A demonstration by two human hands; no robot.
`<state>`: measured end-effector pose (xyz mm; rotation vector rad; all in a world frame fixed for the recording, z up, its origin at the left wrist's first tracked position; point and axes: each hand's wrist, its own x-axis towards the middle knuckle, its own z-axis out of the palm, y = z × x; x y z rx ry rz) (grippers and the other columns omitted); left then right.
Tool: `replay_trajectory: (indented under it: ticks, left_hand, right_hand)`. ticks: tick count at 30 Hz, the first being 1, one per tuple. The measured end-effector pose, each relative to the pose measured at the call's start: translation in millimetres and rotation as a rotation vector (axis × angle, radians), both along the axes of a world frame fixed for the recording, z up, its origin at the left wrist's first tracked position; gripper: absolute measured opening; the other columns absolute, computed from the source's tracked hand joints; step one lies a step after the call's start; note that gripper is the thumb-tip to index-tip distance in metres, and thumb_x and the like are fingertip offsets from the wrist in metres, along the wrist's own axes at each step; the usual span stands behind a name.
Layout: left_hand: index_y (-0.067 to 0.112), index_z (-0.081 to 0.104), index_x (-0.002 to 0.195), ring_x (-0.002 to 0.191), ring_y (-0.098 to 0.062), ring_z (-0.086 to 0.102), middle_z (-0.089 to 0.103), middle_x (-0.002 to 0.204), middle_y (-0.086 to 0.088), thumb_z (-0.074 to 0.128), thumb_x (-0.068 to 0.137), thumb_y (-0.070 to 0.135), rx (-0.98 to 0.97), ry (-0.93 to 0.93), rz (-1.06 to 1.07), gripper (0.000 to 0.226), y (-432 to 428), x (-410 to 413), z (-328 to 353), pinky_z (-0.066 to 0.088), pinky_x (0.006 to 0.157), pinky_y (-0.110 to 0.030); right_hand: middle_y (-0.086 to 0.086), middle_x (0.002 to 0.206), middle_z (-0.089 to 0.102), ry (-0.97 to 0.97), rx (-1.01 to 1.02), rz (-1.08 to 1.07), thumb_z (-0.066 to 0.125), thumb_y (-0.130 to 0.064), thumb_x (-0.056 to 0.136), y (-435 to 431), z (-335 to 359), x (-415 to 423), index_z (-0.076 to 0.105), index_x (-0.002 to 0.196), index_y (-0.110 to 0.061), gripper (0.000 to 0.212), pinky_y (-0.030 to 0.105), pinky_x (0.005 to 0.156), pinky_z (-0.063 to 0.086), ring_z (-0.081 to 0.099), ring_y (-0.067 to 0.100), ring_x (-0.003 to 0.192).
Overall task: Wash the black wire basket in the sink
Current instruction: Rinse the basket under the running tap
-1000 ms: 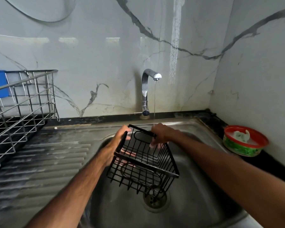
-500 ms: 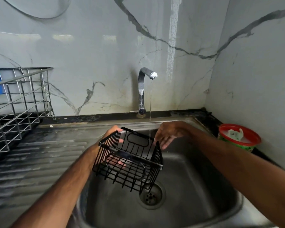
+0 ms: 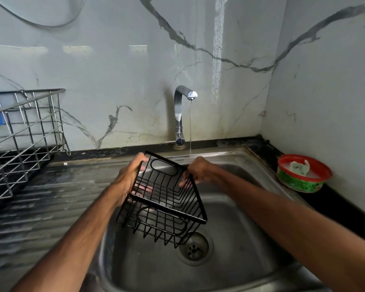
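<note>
Head view: left hand (image 3: 128, 178) and right hand (image 3: 199, 171) clamp fingers on black wire basket (image 3: 169, 208) over sink (image 3: 240, 253).

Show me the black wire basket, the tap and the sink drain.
black wire basket (image 3: 169, 208), head view, on the near rim bar.
tap (image 3: 178, 110), head view, on the upright chrome neck.
sink drain (image 3: 194, 248), head view, on the strainer centre.

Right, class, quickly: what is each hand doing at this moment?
Left hand: closed, gripping the left side of the black wire basket.
Right hand: closed, gripping the basket's far right rim.
</note>
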<state>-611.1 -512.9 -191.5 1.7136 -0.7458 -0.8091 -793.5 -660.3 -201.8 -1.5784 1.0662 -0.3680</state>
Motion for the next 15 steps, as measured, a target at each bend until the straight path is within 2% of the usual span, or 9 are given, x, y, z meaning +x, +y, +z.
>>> replay_trajectory:
  ticks: [2, 3, 4, 5, 6, 8, 10, 12, 15]
  left_hand:
    - [0.017, 0.053, 0.144, 0.138, -0.043, 0.047, 0.047, 0.156, -0.018, 0.049, 0.067, 0.082, 0.028, -0.134, -0.071, 0.102, 17, -14, 8, 0.037, 0.111, -0.063]
    - [0.016, 0.053, 0.145, 0.131, -0.037, 0.053, 0.053, 0.148, -0.014, 0.048, 0.063, 0.086, 0.030, -0.164, -0.067, 0.108, 20, -16, 7, 0.042, 0.105, -0.058]
    - [0.014, 0.056, 0.141, 0.113, -0.027, 0.059, 0.062, 0.128, -0.009, 0.046, 0.060, 0.088, 0.015, -0.187, -0.058, 0.111, 22, -18, 6, 0.045, 0.095, -0.047]
    - [0.013, 0.060, 0.134, 0.093, -0.015, 0.055, 0.060, 0.103, 0.002, 0.045, 0.061, 0.087, -0.024, -0.218, -0.052, 0.105, 22, -23, 7, 0.042, 0.082, -0.037]
    - [0.015, 0.063, 0.127, 0.079, -0.007, 0.046, 0.049, 0.089, 0.011, 0.045, 0.066, 0.085, -0.052, -0.236, -0.037, 0.094, 21, -25, 6, 0.036, 0.074, -0.032]
    - [0.024, 0.060, 0.114, 0.072, -0.001, 0.037, 0.038, 0.082, 0.018, 0.045, 0.071, 0.083, -0.095, -0.259, 0.008, 0.074, 18, -28, 3, 0.032, 0.069, -0.028]
    - [0.025, 0.059, 0.109, 0.078, -0.003, 0.045, 0.044, 0.084, 0.020, 0.048, 0.070, 0.082, -0.118, -0.319, 0.053, 0.070, 19, -27, -3, 0.033, 0.068, -0.025]
    - [0.017, 0.063, 0.117, 0.096, -0.013, 0.058, 0.062, 0.103, 0.010, 0.053, 0.075, 0.075, -0.101, -0.341, 0.107, 0.073, 20, -25, -9, 0.040, 0.073, -0.028]
    - [0.022, 0.062, 0.131, 0.114, -0.022, 0.060, 0.063, 0.133, -0.002, 0.055, 0.072, 0.076, -0.112, -0.339, 0.123, 0.080, 23, -27, -8, 0.043, 0.084, -0.034]
  right_hand:
    - [0.015, 0.082, 0.072, 0.072, -0.151, -0.050, 0.072, -0.003, 0.090, 4, -6, -2, 0.061, 0.101, 0.006, 0.018, 0.021, 0.051, 0.055, 0.075, 0.020, 0.064]
    - [0.011, 0.079, 0.070, 0.133, -0.274, -0.067, 0.074, -0.007, 0.089, 5, -9, -3, 0.062, 0.097, 0.001, 0.017, 0.017, 0.047, 0.051, 0.072, 0.014, 0.060]
    - [0.008, 0.075, 0.068, 0.168, -0.365, -0.076, 0.075, -0.010, 0.088, 6, -12, -5, 0.063, 0.094, -0.002, 0.015, 0.014, 0.043, 0.047, 0.068, 0.009, 0.053]
    - [0.006, 0.072, 0.067, 0.175, -0.405, -0.075, 0.075, -0.012, 0.089, 7, -13, -7, 0.063, 0.092, -0.003, 0.015, 0.013, 0.040, 0.044, 0.065, 0.006, 0.047]
    - [0.005, 0.070, 0.067, 0.169, -0.401, -0.067, 0.074, -0.014, 0.090, 8, -14, -8, 0.064, 0.093, -0.003, 0.015, 0.013, 0.039, 0.044, 0.064, 0.005, 0.044]
    - [0.009, 0.074, 0.072, 0.121, -0.282, -0.054, 0.072, -0.011, 0.092, 9, -11, -10, 0.064, 0.098, 0.002, 0.016, 0.017, 0.044, 0.050, 0.069, 0.009, 0.050]
    - [0.020, 0.087, 0.075, -0.004, -0.079, -0.038, 0.067, -0.003, 0.094, 12, -4, -12, 0.062, 0.105, 0.009, 0.017, 0.031, 0.062, 0.062, 0.077, 0.023, 0.069]
    - [0.025, 0.097, 0.074, -0.086, 0.019, -0.016, 0.062, 0.002, 0.095, 13, 0, -16, 0.061, 0.108, 0.012, 0.017, 0.040, 0.076, 0.063, 0.077, 0.031, 0.083]
    - [0.025, 0.096, 0.075, -0.139, 0.059, 0.009, 0.060, 0.002, 0.096, 13, -3, -21, 0.062, 0.109, 0.012, 0.018, 0.044, 0.081, 0.063, 0.077, 0.033, 0.085]
